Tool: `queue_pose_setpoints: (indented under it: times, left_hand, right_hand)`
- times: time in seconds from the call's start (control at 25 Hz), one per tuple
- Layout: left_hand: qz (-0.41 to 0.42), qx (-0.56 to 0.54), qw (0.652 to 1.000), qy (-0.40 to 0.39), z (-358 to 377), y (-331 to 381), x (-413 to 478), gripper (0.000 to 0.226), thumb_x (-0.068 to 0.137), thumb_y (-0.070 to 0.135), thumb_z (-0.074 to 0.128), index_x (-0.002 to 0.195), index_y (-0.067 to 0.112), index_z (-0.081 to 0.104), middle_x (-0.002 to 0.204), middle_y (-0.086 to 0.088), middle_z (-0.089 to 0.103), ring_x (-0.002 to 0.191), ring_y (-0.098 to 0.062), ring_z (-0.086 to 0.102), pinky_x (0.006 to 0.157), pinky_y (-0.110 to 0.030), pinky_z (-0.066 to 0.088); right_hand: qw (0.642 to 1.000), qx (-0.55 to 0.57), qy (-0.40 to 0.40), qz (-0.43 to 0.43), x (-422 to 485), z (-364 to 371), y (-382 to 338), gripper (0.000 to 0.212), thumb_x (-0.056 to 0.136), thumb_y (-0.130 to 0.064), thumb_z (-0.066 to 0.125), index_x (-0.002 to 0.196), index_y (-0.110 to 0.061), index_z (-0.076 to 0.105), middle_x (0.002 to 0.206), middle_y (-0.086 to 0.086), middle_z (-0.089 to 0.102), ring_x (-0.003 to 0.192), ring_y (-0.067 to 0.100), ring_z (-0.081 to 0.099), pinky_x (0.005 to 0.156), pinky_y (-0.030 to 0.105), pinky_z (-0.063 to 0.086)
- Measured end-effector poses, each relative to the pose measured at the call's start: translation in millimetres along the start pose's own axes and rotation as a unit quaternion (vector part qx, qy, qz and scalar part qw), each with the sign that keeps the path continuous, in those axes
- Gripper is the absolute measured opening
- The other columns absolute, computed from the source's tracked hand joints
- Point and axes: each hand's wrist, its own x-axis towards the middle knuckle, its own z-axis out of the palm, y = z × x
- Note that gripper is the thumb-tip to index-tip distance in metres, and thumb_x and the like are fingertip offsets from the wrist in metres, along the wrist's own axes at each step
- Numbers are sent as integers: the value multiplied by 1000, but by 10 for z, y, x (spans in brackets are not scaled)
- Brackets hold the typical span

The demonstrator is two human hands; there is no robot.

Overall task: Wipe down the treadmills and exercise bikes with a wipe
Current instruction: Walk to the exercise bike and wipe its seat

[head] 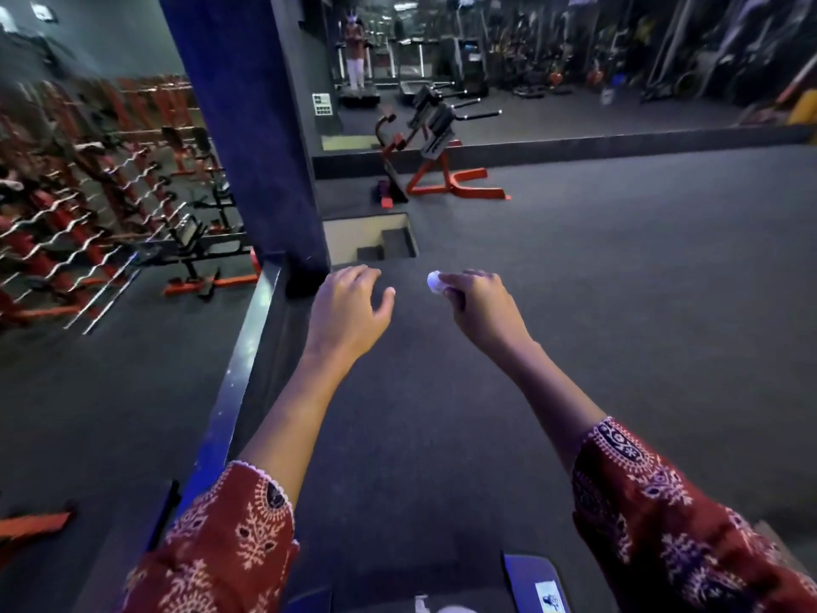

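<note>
White wipe (pixel 435 281) balled in right hand (pixel 475 300), fingers curled round it; soft, light, crushable, needs unfolding. Left hand (pixel 351 303) loosely spread, holding nothing.

Matt, grainy flooring (pixel 574 303) is spreading underfoot; printed cloth sleeves (pixel 230 546) are showing near; chrome bars (pixel 48 216) are gleaming far left; the wipe (pixel 435 281) is looking soft, crumpled.

Barbells (pixel 66 223) lie left of the pillar (pixel 247 126); a stairwell opening (pixel 369 238) sits in the floor (pixel 619 280) just right of its base. Beyond the opening, an exercise machine (pixel 435 139) stands before the mirror (pixel 597 50).
</note>
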Motion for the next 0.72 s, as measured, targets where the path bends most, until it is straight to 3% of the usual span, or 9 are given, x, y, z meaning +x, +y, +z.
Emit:
queue_pose_setpoints:
  times: [0.16,0.24,0.44,0.6,0.72]
  left_hand:
    - [41,-14,999,-20,368,-155,508,44,83,29,51,107,-5,67,107,-20,68,102,-36,62,91,-48,48]
    - [50,-16,998,-24,618,-238,767,39,85,26,56,107,-5,67,107,-21,67,101,-36,62,92,-49,48]
    - [65,-12,998,-17,1460,-453,1405,37,92,24,58,119,-1,62,121,-16,63,115,-31,55,102,-42,38]
    - [93,-30,995,-8,2757,-538,2110,38,93,27,56,119,0,62,121,-15,62,116,-30,54,98,-37,37]
    - [134,-33,990,-36,3908,-395,2801,42,94,35,51,118,2,62,123,-14,61,117,-29,53,99,-37,36]
  right_hand:
    - [999,2,18,26,474,232,286,26,97,-12,50,114,-16,69,103,10,67,98,33,58,60,31,35]
    - [999,8,25,37,706,397,469,25,97,-13,51,114,-17,70,103,8,68,99,32,59,61,31,36]
    - [999,-9,43,13,1304,936,1225,25,98,-16,51,116,-19,69,105,6,69,101,30,60,64,35,45]
    - [995,-32,89,20,1800,1447,2373,27,96,-11,51,116,-15,69,111,7,69,106,31,60,69,38,50]
    - [991,-67,109,45,2186,1746,3429,30,97,-9,49,119,-16,67,112,6,69,107,29,57,69,31,43]
